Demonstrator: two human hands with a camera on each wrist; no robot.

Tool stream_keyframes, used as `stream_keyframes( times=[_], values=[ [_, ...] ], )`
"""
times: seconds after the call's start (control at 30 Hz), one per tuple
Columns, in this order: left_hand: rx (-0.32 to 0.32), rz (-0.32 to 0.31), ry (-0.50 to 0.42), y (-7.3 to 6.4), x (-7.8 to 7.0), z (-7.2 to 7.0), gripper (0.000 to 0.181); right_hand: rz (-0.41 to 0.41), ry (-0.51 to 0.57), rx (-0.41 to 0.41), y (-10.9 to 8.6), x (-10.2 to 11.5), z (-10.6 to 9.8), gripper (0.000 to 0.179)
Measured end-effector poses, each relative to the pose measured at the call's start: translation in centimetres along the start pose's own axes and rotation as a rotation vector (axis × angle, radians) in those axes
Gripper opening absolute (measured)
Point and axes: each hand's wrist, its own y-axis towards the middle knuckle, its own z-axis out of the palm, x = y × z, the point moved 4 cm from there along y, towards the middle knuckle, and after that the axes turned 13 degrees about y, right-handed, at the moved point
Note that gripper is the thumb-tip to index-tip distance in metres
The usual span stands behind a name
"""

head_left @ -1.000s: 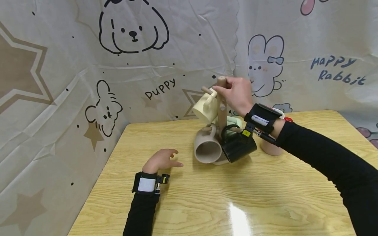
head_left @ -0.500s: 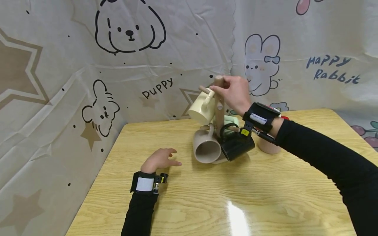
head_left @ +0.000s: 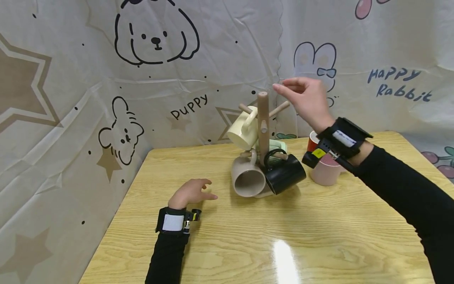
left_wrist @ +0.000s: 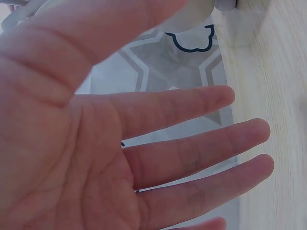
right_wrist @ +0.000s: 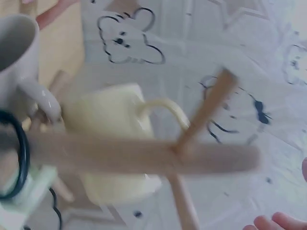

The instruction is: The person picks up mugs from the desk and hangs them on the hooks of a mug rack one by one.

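A wooden mug tree (head_left: 263, 118) stands on the table, hung with several mugs. The cream mug (head_left: 242, 129) hangs from an upper peg on the left. Lower down are a greyish mug (head_left: 248, 179), a black mug (head_left: 286, 175) and a pale green mug (head_left: 278, 146) partly hidden behind. My right hand (head_left: 308, 98) is in the air to the right of the post's top, apart from it, fingers loosely bent and holding nothing. My left hand (head_left: 191, 193) is low over the table left of the greyish mug, its fingers spread in the left wrist view.
A pink mug (head_left: 324, 171) stands on the table right of the black mug, with a red mug (head_left: 312, 141) behind it, both partly covered by the right wrist gear. A printed curtain (head_left: 177, 90) hangs along the table's back and left edges.
The right hand has let go near the top of the mug tree and moved up and to the right. The cream mug stays on its peg. My left hand has barely moved.
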Motion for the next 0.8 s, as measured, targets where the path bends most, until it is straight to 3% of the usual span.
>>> stream_keyframes(
  times=[0.2, 0.43, 0.53, 0.7, 0.8],
  values=[
    [-0.003, 0.002, 0.000, -0.1, 0.1, -0.1, 0.061, 0.004, -0.030, -0.036, -2.1, -1.1, -4.5, 0.047],
    [-0.013, 0.018, 0.001, -0.3, 0.0, -0.3, 0.061, 0.054, -0.110, -0.017, -5.1, -5.9, -7.4, 0.048],
    [-0.014, 0.019, 0.005, -0.3, -0.1, -0.2, 0.060, 0.075, -0.102, 0.031, -6.1, -8.6, -8.0, 0.044],
    [-0.014, 0.026, 0.015, -0.3, -0.2, -0.2, 0.060, 0.121, -0.044, 0.177, -7.9, -12.6, -8.5, 0.036],
    [-0.013, 0.025, 0.017, -0.2, -0.3, -0.2, 0.061, 0.131, -0.026, 0.206, -8.6, -14.1, -8.6, 0.034]
  ],
)
